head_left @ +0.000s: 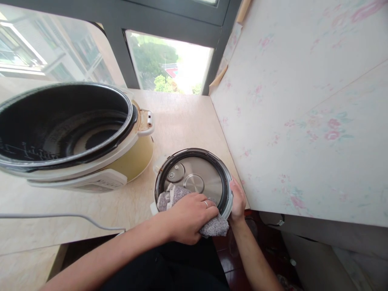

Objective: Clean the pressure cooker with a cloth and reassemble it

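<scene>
The lid [209, 171] of an electric pressure cooker lies with its metal underside and black sealing ring facing up. My left hand [194, 214], with a ring on one finger, is closed over a grey cloth [178, 194] and presses it against the lid's near edge. On the right, my right hand [238, 198] grips the lid's outer rim, its fingers partly hidden behind it. The cooker body [133, 159] stands to the left, open at the top, with a dark inner pot [69, 125] in it.
A pale countertop [178, 117] carries the cooker and lid. A grey power cord [72, 215] runs along its front left. Behind stands a dark window frame [169, 24]. A flower-patterned wall [287, 121] borders the right side, close to my right hand.
</scene>
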`<action>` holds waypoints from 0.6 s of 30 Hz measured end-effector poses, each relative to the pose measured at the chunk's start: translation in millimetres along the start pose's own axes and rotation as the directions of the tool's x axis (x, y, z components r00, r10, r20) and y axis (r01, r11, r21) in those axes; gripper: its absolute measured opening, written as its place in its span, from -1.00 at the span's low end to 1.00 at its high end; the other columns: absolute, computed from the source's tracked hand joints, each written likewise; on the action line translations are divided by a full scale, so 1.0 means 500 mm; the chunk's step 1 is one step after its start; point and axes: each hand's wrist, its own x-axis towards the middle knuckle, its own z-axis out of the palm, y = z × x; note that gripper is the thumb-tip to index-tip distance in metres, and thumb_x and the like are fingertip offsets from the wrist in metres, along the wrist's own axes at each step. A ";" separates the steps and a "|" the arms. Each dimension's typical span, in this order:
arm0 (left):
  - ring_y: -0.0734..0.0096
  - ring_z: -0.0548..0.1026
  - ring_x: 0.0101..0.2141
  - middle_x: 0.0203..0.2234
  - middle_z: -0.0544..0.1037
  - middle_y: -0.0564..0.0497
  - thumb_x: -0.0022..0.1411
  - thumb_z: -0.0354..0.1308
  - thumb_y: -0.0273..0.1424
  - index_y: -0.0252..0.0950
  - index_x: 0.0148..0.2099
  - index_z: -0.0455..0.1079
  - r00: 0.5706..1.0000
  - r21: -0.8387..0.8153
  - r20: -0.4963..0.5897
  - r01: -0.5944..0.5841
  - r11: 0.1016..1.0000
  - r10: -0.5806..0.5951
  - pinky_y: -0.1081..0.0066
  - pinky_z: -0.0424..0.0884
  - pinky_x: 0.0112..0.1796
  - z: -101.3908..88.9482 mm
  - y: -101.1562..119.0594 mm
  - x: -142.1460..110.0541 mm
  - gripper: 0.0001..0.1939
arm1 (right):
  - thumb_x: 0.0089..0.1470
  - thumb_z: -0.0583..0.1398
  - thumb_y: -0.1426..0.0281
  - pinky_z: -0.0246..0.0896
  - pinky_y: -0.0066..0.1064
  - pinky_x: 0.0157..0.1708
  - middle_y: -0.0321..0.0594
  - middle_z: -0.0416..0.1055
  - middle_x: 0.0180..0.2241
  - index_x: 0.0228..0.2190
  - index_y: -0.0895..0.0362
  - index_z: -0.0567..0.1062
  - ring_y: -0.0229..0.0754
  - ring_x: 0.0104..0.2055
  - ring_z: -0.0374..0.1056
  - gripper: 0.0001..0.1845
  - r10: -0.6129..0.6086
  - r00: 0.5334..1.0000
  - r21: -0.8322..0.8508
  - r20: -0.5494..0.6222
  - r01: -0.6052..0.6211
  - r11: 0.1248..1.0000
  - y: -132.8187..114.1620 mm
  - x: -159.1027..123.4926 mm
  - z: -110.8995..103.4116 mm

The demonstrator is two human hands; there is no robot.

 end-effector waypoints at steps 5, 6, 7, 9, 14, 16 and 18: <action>0.09 0.49 -0.09 0.04 0.53 -0.19 0.26 0.07 -0.50 -0.31 0.02 0.38 0.990 0.234 -0.105 0.118 0.965 -0.096 0.16 0.40 -0.13 0.012 -0.001 -0.030 -0.73 | 0.11 0.26 0.07 0.09 -0.06 0.32 -0.12 0.54 0.07 0.02 0.13 0.59 0.05 0.19 0.38 -0.46 0.029 0.999 0.055 -0.031 -0.027 0.998 0.018 -0.024 -0.009; 0.08 0.49 -0.05 0.09 0.51 -0.21 0.30 0.03 -0.52 -0.31 0.05 0.39 0.983 0.272 -0.144 0.153 0.950 -0.117 0.15 0.40 -0.11 0.015 -0.004 -0.033 -0.71 | 0.11 0.26 0.08 0.08 -0.06 0.32 -0.11 0.53 0.07 0.02 0.13 0.59 0.06 0.19 0.38 -0.46 0.032 0.998 0.066 -0.048 -0.028 0.997 0.021 -0.029 -0.009; 0.06 0.48 -0.01 0.14 0.48 -0.22 0.33 0.00 -0.53 -0.32 0.09 0.38 0.972 0.299 -0.188 0.196 0.934 -0.144 0.14 0.40 -0.08 0.018 -0.007 -0.035 -0.68 | 0.10 0.27 0.08 0.10 -0.05 0.32 -0.10 0.53 0.08 0.02 0.13 0.59 0.06 0.20 0.37 -0.46 0.032 0.997 0.073 -0.069 -0.027 0.997 0.024 -0.034 -0.010; 0.02 0.44 0.08 0.22 0.42 -0.24 0.36 -0.02 -0.53 -0.30 0.20 0.35 0.937 0.324 -0.282 0.294 0.899 -0.205 0.11 0.38 -0.02 0.022 -0.015 -0.036 -0.60 | 0.08 0.28 0.08 0.14 -0.04 0.30 -0.09 0.54 0.07 0.01 0.14 0.60 0.09 0.21 0.36 -0.45 0.045 0.993 0.096 -0.107 -0.035 0.995 0.030 -0.041 -0.009; -0.04 0.35 0.21 0.33 0.29 -0.26 0.36 -0.03 -0.52 -0.22 0.37 0.21 0.810 0.285 -0.455 0.527 0.801 -0.370 0.03 0.31 0.10 0.021 -0.045 -0.025 -0.45 | 0.05 0.29 0.07 0.15 -0.02 0.30 -0.08 0.54 0.06 0.06 0.16 0.58 0.10 0.23 0.35 -0.39 0.075 0.990 0.127 -0.122 -0.059 0.990 0.036 -0.042 -0.006; -0.08 0.36 0.18 0.33 0.27 -0.31 0.32 0.04 -0.47 -0.26 0.41 0.14 0.757 0.249 -0.469 0.607 0.755 -0.454 0.04 0.34 0.06 0.016 -0.053 -0.015 -0.37 | 0.08 0.27 0.09 0.14 -0.03 0.31 -0.08 0.54 0.07 0.08 0.16 0.56 0.09 0.25 0.33 -0.40 0.052 0.993 0.109 -0.105 -0.040 0.993 0.034 -0.039 -0.004; -0.13 0.38 0.11 0.30 0.27 -0.37 0.28 0.11 -0.39 -0.30 0.44 0.08 0.704 0.214 -0.473 0.676 0.705 -0.530 0.01 0.38 -0.02 0.013 -0.054 -0.001 -0.29 | 0.09 0.27 0.10 0.13 -0.04 0.32 -0.09 0.53 0.08 0.08 0.16 0.56 0.09 0.27 0.31 -0.40 0.038 0.995 0.101 -0.097 -0.028 0.994 0.029 -0.036 -0.002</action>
